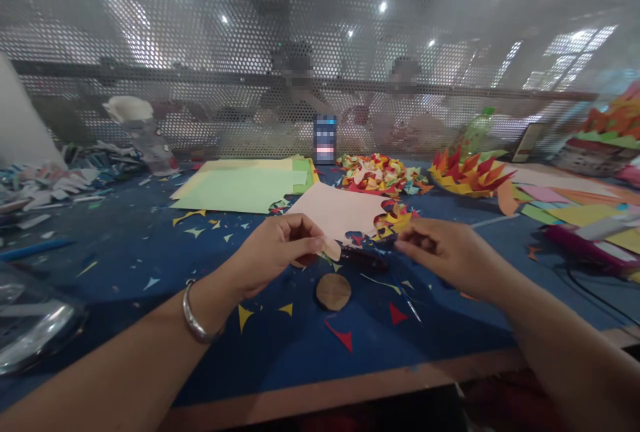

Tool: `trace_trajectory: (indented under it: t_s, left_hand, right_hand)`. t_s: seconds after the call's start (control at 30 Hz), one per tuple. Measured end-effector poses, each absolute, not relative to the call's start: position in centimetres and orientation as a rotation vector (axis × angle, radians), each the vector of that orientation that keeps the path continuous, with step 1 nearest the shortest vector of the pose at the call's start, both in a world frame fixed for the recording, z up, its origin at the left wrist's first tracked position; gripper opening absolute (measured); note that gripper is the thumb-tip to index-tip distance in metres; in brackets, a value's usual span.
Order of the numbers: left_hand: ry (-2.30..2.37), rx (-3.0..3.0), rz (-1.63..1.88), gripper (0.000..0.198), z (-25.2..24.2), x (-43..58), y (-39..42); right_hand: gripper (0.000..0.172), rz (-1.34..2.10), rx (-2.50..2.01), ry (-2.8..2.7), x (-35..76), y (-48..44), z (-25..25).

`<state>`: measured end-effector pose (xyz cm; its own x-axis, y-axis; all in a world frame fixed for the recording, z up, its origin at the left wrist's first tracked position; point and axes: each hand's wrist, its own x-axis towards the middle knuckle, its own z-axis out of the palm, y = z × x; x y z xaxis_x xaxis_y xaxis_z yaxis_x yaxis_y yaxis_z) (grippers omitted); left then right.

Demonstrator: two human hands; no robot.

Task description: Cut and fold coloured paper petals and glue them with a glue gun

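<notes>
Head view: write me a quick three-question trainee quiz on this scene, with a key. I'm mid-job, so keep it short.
1. Multiple choice: what colour is the round disc? A) red B) brown C) green
2. True or false: the round disc lies nearer the camera than the large pale green sheet.
3. Open: what does the left hand pinch between thumb and fingers?

Key: 1. B; 2. true; 3. a pale piece of paper.
</notes>
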<state>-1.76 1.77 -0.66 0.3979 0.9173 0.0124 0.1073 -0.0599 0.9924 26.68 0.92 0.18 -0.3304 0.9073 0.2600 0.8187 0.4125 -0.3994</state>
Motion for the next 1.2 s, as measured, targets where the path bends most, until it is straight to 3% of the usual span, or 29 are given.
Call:
trace_trajectory:
  t_s: [0.27,0.53,0.9,1.2]
  left_hand:
    - [0.953,1.524,0.847,0.014,-0.8,-1.5,1.9]
    - [0.999,1.546,0.840,0.017,-1.0,-1.6,2.1]
    - [0.989,1.551,0.838,0.017,-1.1,-1.5,2.2]
    - [0.992,1.530,0.835,0.017,-1.1,-1.3,2.0]
  right_hand:
    - [0.029,0.128,-1.844,-2.082,33.2,0.1,-2.0]
    - [0.033,0.672,-1.733,-1.884,33.4,1.2,-2.2]
    - [0.031,1.171,-1.535,-1.275,31.9,-0.7,-0.8]
    - [0.035,1.569,-1.254,-1.083,31.6,-1.0,-1.2]
